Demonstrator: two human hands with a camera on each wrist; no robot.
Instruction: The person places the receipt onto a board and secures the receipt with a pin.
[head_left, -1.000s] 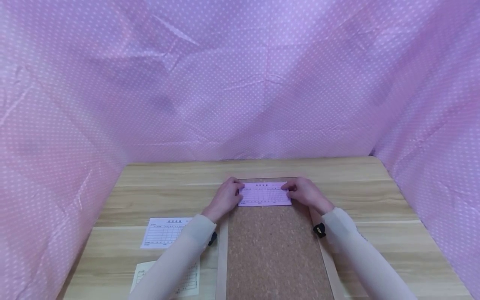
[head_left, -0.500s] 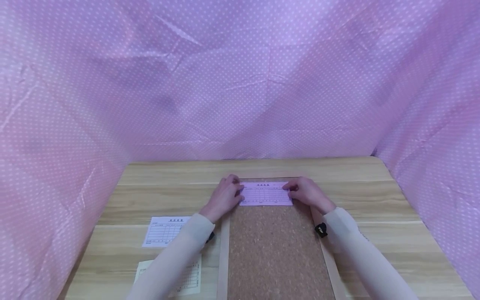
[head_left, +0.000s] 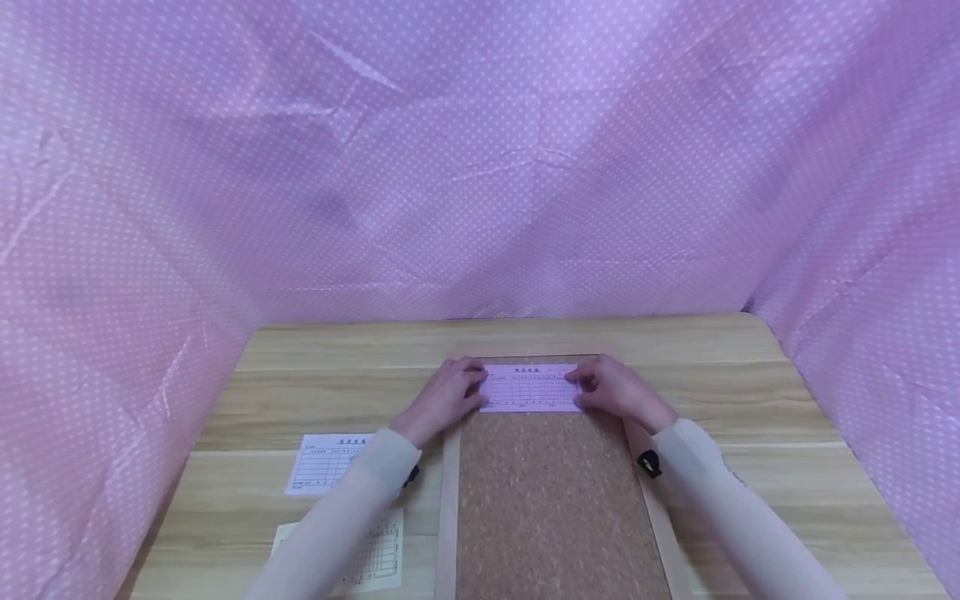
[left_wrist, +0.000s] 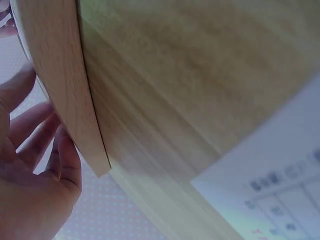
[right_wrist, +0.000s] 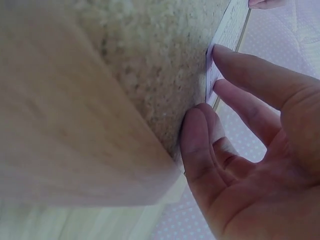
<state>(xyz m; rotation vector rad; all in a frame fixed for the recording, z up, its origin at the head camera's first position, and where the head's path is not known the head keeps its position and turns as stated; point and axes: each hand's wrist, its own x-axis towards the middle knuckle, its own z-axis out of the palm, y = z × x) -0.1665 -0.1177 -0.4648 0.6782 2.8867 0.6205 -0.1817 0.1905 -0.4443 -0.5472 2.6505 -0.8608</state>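
A pink printed form (head_left: 528, 390) lies flat across the far end of a wood-framed cork board (head_left: 555, 500). At its left edge my left hand (head_left: 444, 393) touches the paper with its fingertips. In the left wrist view, the left hand's (left_wrist: 37, 185) fingers are gently bent against the wooden frame (left_wrist: 62, 75). My right hand (head_left: 611, 387) presses the right end of the form. In the right wrist view, thumb and index fingertip of the right hand (right_wrist: 280, 165) rest on the form (right_wrist: 227, 32), while other fingers touch the cork (right_wrist: 160, 65).
Left of the board, a white printed form (head_left: 318, 467) and a cream one (head_left: 384, 554) lie on the wooden table (head_left: 750, 400), partly covered by the left sleeve (head_left: 337, 517). Pink dotted cloth (head_left: 525, 208) hangs round the far edge and sides.
The form stays nearly in place. My left wrist has shifted slightly left and lower; the right thumb has slid down toward the form's lower right corner.
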